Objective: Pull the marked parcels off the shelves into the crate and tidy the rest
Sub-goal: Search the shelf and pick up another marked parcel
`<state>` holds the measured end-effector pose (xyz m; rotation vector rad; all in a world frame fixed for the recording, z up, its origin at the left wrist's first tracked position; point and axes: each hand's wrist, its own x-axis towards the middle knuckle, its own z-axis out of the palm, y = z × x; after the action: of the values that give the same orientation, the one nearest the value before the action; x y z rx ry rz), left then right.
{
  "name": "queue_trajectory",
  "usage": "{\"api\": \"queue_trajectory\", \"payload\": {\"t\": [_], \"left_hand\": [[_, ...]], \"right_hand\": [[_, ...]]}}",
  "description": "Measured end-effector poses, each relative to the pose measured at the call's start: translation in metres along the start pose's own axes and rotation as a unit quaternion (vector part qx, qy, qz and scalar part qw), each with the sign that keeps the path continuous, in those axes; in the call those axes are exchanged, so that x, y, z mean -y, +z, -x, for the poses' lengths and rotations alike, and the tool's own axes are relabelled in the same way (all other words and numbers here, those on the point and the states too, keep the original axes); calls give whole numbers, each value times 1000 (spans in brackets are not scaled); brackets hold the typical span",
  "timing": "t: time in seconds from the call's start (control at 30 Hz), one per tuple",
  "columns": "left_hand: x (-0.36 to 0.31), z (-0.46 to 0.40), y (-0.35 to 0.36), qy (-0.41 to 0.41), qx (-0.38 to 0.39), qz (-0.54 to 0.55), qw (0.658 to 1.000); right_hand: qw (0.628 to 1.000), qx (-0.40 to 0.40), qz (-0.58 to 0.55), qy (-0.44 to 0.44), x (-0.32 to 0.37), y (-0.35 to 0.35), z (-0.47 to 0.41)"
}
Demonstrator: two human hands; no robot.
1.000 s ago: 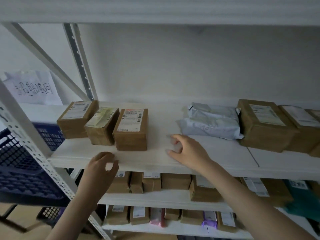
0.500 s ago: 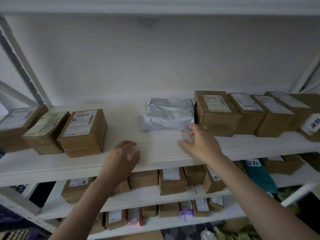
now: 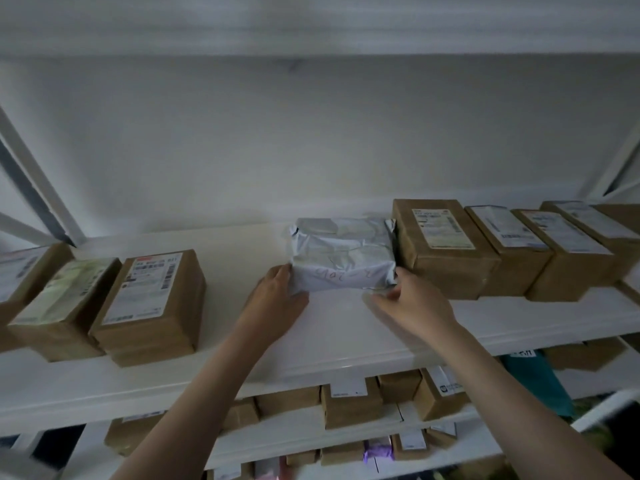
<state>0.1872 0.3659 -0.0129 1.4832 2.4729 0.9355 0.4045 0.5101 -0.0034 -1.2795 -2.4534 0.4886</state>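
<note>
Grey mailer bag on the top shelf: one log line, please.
grey mailer bag | on shelf | left hand, right hand at its front corners | not lifted

dim, flat, greyish light | soft focus throughout | motion blur at 5 and 7 o'clock corners | edges bowed

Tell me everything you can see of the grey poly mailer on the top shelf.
The grey poly mailer is a soft, crinkled plastic bag, lying flat on the white shelf, with faint handwriting on its near face. Its right side touches a brown box. The left hand and right hand touch its near corners.
</note>
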Motion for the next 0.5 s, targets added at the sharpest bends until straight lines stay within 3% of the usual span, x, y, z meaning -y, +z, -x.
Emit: {"api": "queue_trajectory", "payload": {"t": [0.23,0.5], "left_hand": [[0,1,15,6,-15,12,1000],[-18,80,7,1,-43,-28,999]], "right_hand": [[996,43,-74,-25,-12,-3,-3],[990,73,-99,-76,-22,-18,54]]}}
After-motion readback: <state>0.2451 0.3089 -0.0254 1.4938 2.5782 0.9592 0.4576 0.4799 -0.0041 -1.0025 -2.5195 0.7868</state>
